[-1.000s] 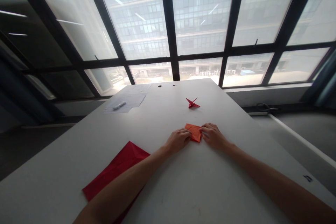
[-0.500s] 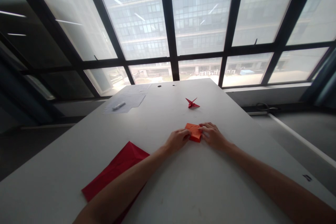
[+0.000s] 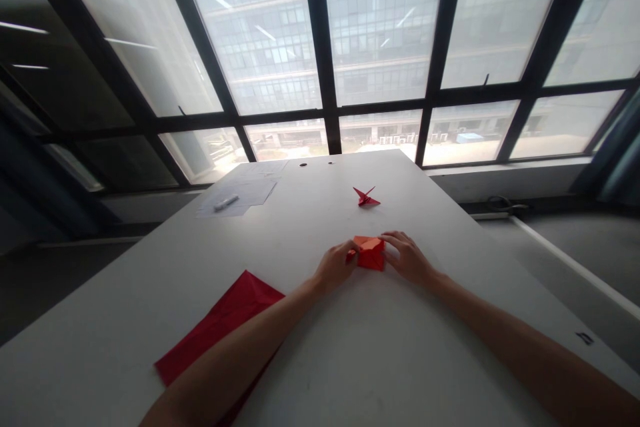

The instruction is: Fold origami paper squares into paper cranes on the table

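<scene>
Since the earlier frame, the flap of the orange paper [image 3: 371,257] has lifted and spread, so its folds now stand partly open; the red crane [image 3: 367,199] has stayed in place. The orange paper rests on the table [image 3: 400,360], somewhat nearer the right edge than the left. The grip of the left hand [image 3: 337,265] is closed, pinching the paper's left side. The grip of the right hand [image 3: 406,259] is partly spread, fingers touching the far right corner; whether it pinches cannot be told. Expect a light, thin sheet, crisp at the creases, easily torn or misfolded: hold by the outer edges and press gently. The fingers hide the paper's ends, its inner layers are too small to read, and the left forearm covers part of the red sheet [image 3: 225,317].
</scene>
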A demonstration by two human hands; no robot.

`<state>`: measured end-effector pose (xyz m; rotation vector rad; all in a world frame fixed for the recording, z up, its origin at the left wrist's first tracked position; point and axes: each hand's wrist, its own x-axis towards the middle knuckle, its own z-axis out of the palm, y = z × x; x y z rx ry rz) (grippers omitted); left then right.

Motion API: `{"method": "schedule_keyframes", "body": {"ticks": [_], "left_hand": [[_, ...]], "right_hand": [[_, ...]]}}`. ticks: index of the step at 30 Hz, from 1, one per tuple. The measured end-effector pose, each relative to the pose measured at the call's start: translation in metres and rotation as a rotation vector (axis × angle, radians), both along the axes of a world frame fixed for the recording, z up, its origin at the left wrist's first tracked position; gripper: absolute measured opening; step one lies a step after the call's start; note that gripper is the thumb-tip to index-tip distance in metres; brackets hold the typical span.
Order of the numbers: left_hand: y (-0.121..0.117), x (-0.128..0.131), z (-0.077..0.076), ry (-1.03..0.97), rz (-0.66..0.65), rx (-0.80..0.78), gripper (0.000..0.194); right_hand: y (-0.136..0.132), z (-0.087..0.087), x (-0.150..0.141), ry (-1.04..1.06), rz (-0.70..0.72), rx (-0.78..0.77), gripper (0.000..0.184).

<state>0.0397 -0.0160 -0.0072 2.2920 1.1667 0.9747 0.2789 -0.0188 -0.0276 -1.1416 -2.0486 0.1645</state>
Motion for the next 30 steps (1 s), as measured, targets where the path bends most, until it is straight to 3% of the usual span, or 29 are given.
{"method": "schedule_keyframes", "body": {"ticks": [7,12,21,27,30], "left_hand": [[-0.0002,0.0001,0.0004,-0.133,-0.038,-0.093,0.016],[-0.0015,0.0009,0.003,-0.161,0.004,-0.091,0.016],[0.0017,0.0011,0.0023,-0.178,-0.11,-0.085,0.032],[0.0032,-0.0005,-0.0007,-0.079,-0.203,-0.078,0.063],[0.0018,0.0004,-0.0017,-0.071,-0.19,-0.055,0.039]], "right_hand": [[0.0018,-0.0027,0.0018,0.024,-0.075,-0.053,0.052],[0.0033,-0.0036,0.001,-0.034,-0.088,-0.087,0.036],[0.0016,0.0,-0.0017,-0.018,-0.06,-0.093,0.031],[0.0003,0.0019,-0.0022,-0.01,-0.044,-0.106,0.037],[0.0009,0.0011,-0.0022,-0.029,-0.036,-0.113,0.036]]}}
